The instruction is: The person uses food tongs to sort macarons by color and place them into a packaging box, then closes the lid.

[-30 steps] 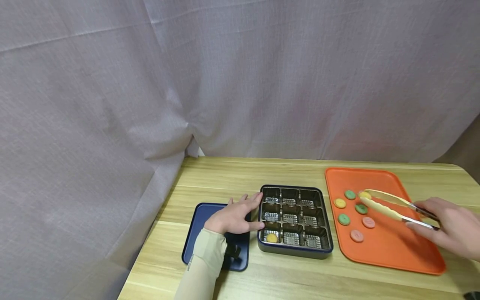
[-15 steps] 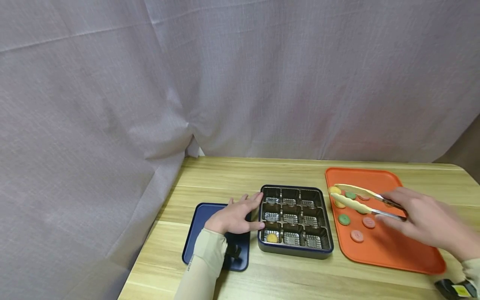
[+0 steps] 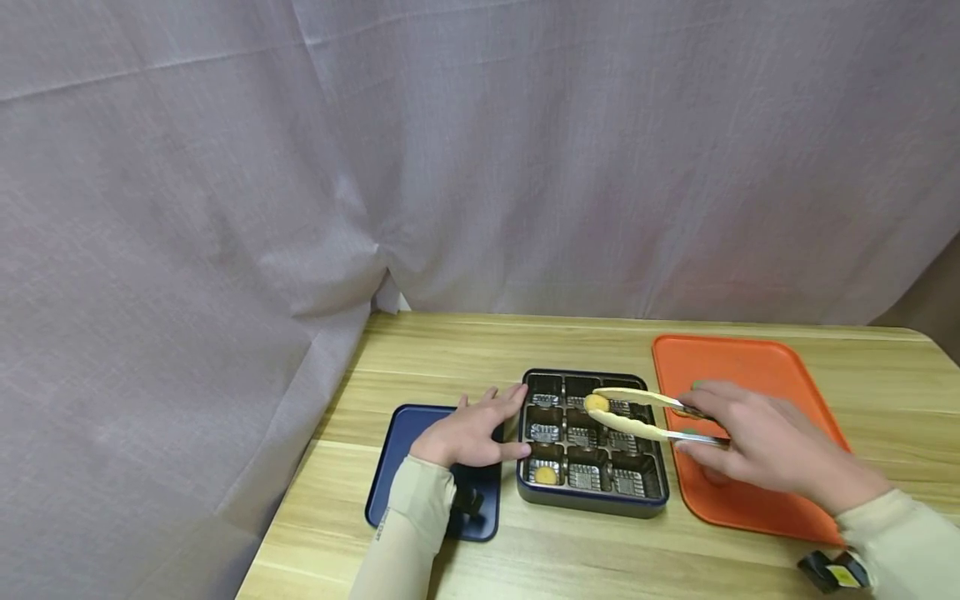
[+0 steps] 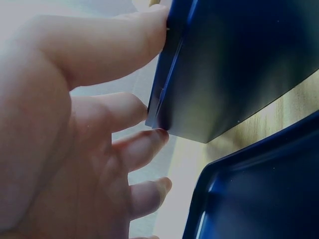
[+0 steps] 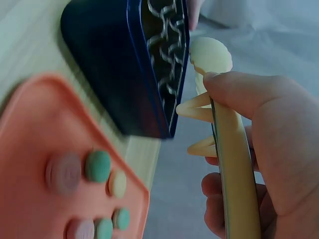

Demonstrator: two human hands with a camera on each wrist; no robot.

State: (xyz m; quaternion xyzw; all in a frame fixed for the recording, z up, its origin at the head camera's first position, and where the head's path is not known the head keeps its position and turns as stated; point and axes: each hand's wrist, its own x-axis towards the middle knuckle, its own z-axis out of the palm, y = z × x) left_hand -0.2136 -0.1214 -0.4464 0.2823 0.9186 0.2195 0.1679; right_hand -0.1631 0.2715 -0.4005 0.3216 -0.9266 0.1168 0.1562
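My right hand (image 3: 765, 437) grips a pair of tongs (image 3: 633, 427) with pale yellow tips and metal arms. Between the tips is a yellow macaron (image 3: 597, 403), above the middle column of a dark blue box (image 3: 592, 502). The box has a nine-compartment insert, and another yellow macaron (image 3: 546, 475) lies in its near left compartment. My left hand (image 3: 472, 432) is spread at the box's left side, thumb and fingertips touching its rim. In the right wrist view, the thumb lies along the tongs (image 5: 237, 184); the macaron they hold is not clearly visible there.
On the right is an orange tray (image 3: 738, 360), partly covered by my right hand. Pink macarons (image 5: 65, 173), green macarons (image 5: 97, 166) and a yellow macaron (image 5: 117, 183) lie on it. A dark blue lid (image 3: 393, 467) lies under my left wrist. A grey curtain (image 3: 480, 167) hangs behind the table.
My right hand has carried the yellow macaron in the tongs leftward from the orange tray to above the box. My left hand has stayed at the box's side.
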